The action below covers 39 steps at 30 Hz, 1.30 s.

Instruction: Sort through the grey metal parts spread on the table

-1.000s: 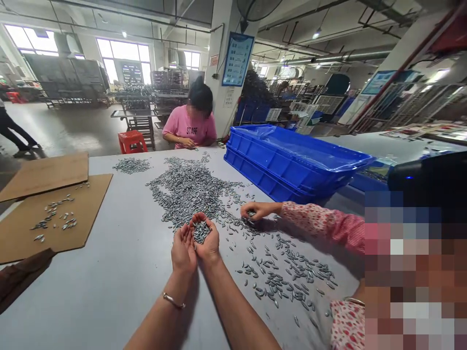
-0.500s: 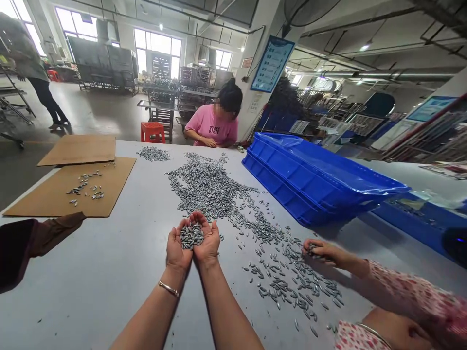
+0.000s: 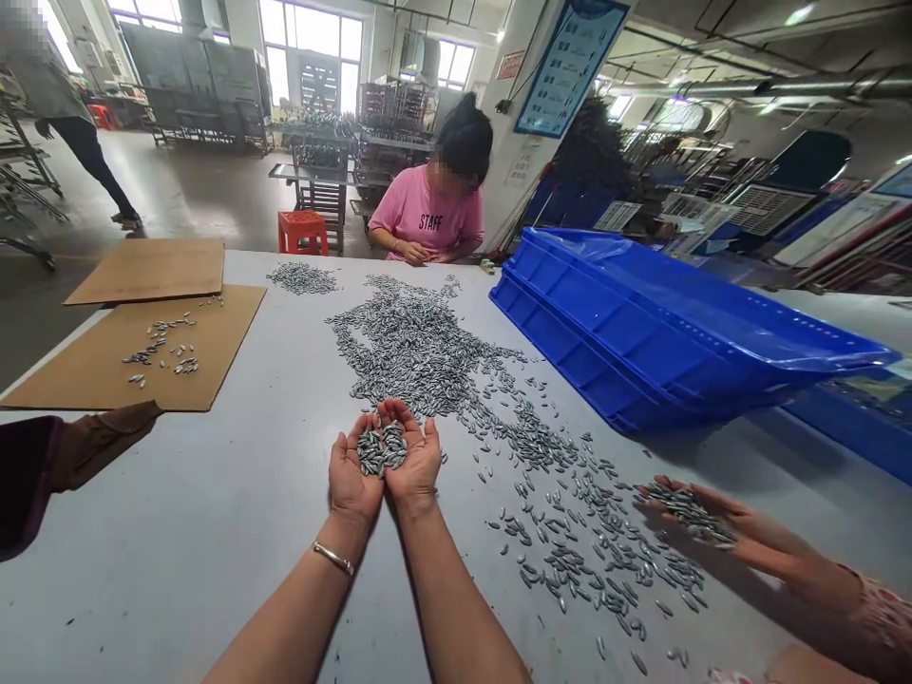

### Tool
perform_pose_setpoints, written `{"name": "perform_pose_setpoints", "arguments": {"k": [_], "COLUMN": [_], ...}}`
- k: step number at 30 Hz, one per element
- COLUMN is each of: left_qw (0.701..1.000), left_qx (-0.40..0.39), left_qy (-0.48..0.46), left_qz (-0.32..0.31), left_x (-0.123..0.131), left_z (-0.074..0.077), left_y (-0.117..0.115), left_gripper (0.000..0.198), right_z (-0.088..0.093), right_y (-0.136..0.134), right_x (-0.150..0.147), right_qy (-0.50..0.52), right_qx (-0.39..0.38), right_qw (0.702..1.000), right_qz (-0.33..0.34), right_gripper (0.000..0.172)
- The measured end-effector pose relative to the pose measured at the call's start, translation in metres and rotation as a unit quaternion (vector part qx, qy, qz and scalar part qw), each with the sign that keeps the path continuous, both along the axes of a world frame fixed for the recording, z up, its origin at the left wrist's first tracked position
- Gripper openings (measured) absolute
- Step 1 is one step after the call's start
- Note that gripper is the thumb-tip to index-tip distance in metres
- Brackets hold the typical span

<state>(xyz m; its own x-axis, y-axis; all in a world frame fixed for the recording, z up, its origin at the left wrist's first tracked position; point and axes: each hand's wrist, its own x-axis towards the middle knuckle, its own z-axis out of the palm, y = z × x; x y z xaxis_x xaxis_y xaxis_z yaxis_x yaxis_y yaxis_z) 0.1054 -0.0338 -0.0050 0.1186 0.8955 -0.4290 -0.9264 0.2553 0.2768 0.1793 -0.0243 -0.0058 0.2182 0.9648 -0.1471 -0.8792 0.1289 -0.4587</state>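
My left hand [image 3: 354,480] and my right hand [image 3: 417,465] are cupped side by side, palms up, just in front of the main pile. Together they hold a heap of small grey spindle-shaped pieces [image 3: 382,448]. A bracelet [image 3: 332,558] circles my left wrist. Beyond my fingertips a large pile of the same pieces [image 3: 413,351] spreads over the white table [image 3: 214,532], trailing off to the right. At the right, a co-worker's hand [image 3: 755,532] is palm up with more of these pieces on it.
Stacked blue crates [image 3: 641,332] stand at the right. Cardboard sheets [image 3: 85,375] with scattered pieces lie at the left, near a dark object [image 3: 25,484]. A person in a pink shirt [image 3: 431,214] is across the table. A small pile [image 3: 300,277] lies farther back.
The view has shifted slightly. My hands stay cupped, and the pieces in them now sit in two clumps. The co-worker's hand has moved right and turned palm up, showing its pieces.
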Motion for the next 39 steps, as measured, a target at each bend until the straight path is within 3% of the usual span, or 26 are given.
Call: {"name": "perform_pose_setpoints", "arguments": {"k": [7, 13, 20, 25, 27, 31, 34, 39], "left_qw": [1.0, 0.999, 0.994, 0.988, 0.986, 0.984, 0.984, 0.985], "left_qx": [-0.015, -0.014, -0.027, -0.012, -0.005, 0.017, 0.035, 0.064], "left_qy": [0.004, -0.043, -0.091, -0.137, -0.154, -0.163, -0.16, -0.139], "left_qz": [-0.004, -0.028, -0.051, -0.067, -0.065, -0.065, -0.073, -0.08], "left_x": [0.001, -0.002, -0.001, 0.0, -0.004, -0.016, -0.024, -0.029], "left_z": [0.004, 0.005, 0.008, 0.004, 0.003, 0.005, 0.008, 0.012], "left_y": [-0.004, -0.004, -0.009, -0.008, -0.005, 0.004, 0.009, 0.012], "left_gripper": [0.036, 0.032, 0.027, 0.028, 0.03, 0.034, 0.036, 0.038], "right_z": [0.016, 0.028, 0.04, 0.039, 0.031, 0.012, 0.005, 0.005], "right_y": [-0.012, -0.027, -0.032, -0.024, -0.017, -0.007, -0.006, -0.008], "right_x": [-0.015, -0.029, -0.031, -0.018, -0.011, -0.004, -0.009, -0.024], "right_qy": [-0.118, -0.277, -0.336, -0.252, -0.183, -0.05, 0.016, 0.028], "right_qx": [0.017, 0.093, 0.123, 0.071, 0.014, -0.087, -0.098, -0.094], "right_qw": [0.992, 0.956, 0.929, 0.945, 0.963, 0.992, 0.995, 0.994], "right_qz": [-0.032, -0.036, -0.089, -0.196, -0.195, -0.073, 0.028, 0.045], "right_gripper": [0.052, 0.051, 0.053, 0.045, 0.041, 0.042, 0.043, 0.037]}}
